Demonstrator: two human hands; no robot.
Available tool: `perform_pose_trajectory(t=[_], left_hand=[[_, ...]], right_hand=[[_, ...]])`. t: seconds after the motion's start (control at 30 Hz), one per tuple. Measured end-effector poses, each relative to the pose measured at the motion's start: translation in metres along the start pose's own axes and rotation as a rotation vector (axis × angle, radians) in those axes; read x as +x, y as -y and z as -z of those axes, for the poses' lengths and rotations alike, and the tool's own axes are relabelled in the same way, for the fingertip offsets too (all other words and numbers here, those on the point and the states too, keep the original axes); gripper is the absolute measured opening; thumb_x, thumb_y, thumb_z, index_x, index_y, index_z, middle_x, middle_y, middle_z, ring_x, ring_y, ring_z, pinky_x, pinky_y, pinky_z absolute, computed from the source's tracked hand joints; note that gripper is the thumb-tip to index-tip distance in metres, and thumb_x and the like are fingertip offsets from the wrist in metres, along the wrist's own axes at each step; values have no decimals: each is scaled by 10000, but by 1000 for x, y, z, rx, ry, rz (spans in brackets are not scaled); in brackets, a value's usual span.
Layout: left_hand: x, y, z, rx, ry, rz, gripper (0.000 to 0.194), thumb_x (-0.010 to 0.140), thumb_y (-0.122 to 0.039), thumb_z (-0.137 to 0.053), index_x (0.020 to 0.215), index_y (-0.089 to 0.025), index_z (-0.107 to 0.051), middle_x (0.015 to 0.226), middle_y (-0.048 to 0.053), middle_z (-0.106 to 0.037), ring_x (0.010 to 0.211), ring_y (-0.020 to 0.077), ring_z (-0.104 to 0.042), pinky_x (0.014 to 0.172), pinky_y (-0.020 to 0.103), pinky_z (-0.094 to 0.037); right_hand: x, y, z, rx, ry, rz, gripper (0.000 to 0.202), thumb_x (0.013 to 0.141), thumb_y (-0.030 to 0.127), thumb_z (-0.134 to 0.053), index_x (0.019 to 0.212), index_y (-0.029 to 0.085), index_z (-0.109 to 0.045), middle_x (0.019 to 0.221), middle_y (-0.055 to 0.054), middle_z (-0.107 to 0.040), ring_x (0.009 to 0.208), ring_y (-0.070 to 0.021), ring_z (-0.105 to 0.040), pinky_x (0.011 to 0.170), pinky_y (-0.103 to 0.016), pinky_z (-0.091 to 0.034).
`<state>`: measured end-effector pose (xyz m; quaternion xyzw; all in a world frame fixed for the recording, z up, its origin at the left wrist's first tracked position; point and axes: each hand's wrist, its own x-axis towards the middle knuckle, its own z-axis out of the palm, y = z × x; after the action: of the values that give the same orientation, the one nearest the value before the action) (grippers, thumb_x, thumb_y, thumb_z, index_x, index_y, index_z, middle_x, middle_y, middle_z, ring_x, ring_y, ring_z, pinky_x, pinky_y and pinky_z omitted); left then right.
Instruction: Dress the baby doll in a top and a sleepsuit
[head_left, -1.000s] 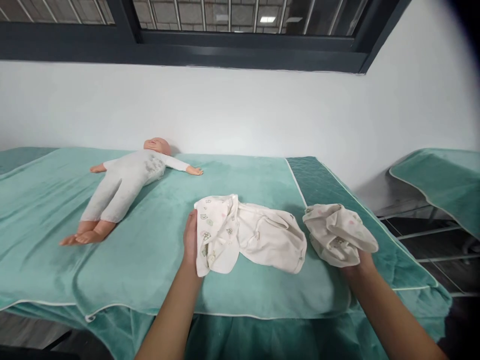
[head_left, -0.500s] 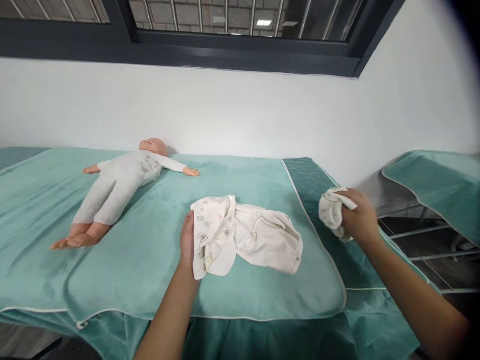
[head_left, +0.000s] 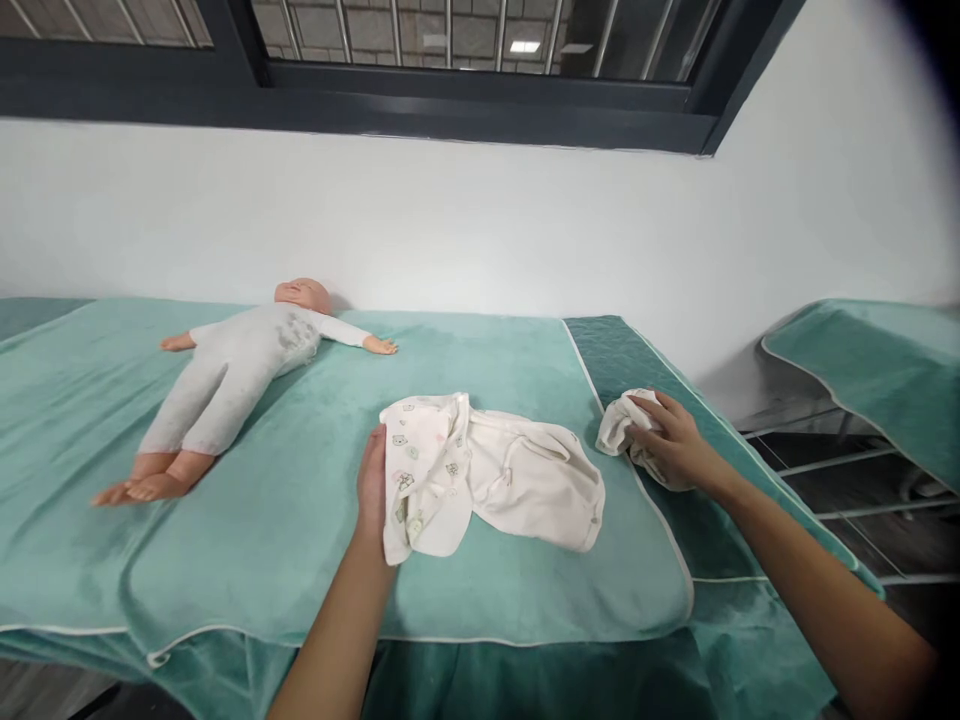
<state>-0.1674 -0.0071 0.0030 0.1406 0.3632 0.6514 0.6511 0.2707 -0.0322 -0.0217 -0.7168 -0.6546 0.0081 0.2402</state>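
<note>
A small white garment with printed figures (head_left: 427,470) lies on the green cover, its plainer part stretching to the right. Along its left edge is my left hand (head_left: 373,480), with the fingers hidden under or behind the cloth. My right hand (head_left: 671,440) has its fingers on a crumpled white cloth (head_left: 621,420), which rests at the border of the light and dark green covers. A baby doll in a white suit (head_left: 240,355) lies on its back at the left, arms spread.
The light green cover (head_left: 480,610) has a pale edging and drapes over the front. Behind stand a white wall (head_left: 450,220) and a dark window frame (head_left: 480,105). Metal bars (head_left: 847,462) and another green cover (head_left: 877,370) are at the right.
My right hand has moved left and down with the crumpled cloth, and its fingers are more spread. My left hand and the printed garment have hardly moved.
</note>
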Motion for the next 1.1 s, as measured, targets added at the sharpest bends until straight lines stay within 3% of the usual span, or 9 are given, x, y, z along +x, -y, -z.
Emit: perform_pose_trajectory(t=[0.07,0.17,0.23,0.3,0.47,0.6,0.87,1.1], left_hand=[[-1,0,-1,-7,12,0,233,770,-311,-727,973,-203,-688,833,11,-716,857,221,-694,736,301,-573],[-1,-1,-2,16,29,-17,247,770,-324,-725,978,-195,-690,830,16,-716,863,230,-693,733,308,-572],[0,0,-2,46,34,-32,263,767,-343,-725,983,-196,-692,843,18,-719,884,237,-692,746,315,-572],[1,0,-1,79,34,-51,277,763,-360,-726,989,-203,-694,865,19,-724,910,243,-690,767,325,-573],[-1,1,1,139,32,-81,333,768,-422,-711,1024,-210,-688,936,33,-731,965,264,-682,814,362,-570],[-1,1,2,186,10,-89,354,777,-457,-697,1033,-213,-684,932,37,-728,955,262,-682,811,366,-570],[1,1,3,125,28,-49,342,770,-431,-713,1021,-201,-685,907,39,-726,937,265,-684,797,365,-572],[-2,1,1,40,41,-24,309,746,-390,-739,999,-222,-685,896,26,-724,928,259,-690,781,358,-576]], right_hand=[[0,8,2,56,-28,-28,560,910,587,-421,1354,272,-551,1517,-110,-399,1395,-332,-384,1122,-488,-361],[-3,33,-2,-64,-122,-173,670,847,687,-462,1373,274,-508,1507,-139,-394,1370,-373,-396,1098,-597,-329],[-5,48,-8,-165,-115,-244,770,780,726,-531,1414,299,-443,1519,-147,-368,1356,-423,-387,1034,-671,-343],[-6,54,-12,-185,-93,-243,764,772,688,-567,1419,308,-426,1509,-150,-370,1322,-439,-411,981,-659,-394],[0,30,-5,-113,-102,-79,554,800,400,-589,1336,281,-511,1375,-120,-503,1207,-357,-524,986,-522,-450],[1,9,8,-20,-150,83,504,796,258,-534,1300,249,-539,1324,-109,-542,1194,-295,-547,1033,-451,-443],[-25,18,-1,-200,-108,92,559,838,284,-545,1392,295,-473,1414,-101,-487,1232,-344,-502,1006,-521,-457],[-23,12,-3,-169,-136,132,586,858,305,-542,1432,287,-426,1474,-123,-433,1315,-346,-463,1041,-536,-437]])
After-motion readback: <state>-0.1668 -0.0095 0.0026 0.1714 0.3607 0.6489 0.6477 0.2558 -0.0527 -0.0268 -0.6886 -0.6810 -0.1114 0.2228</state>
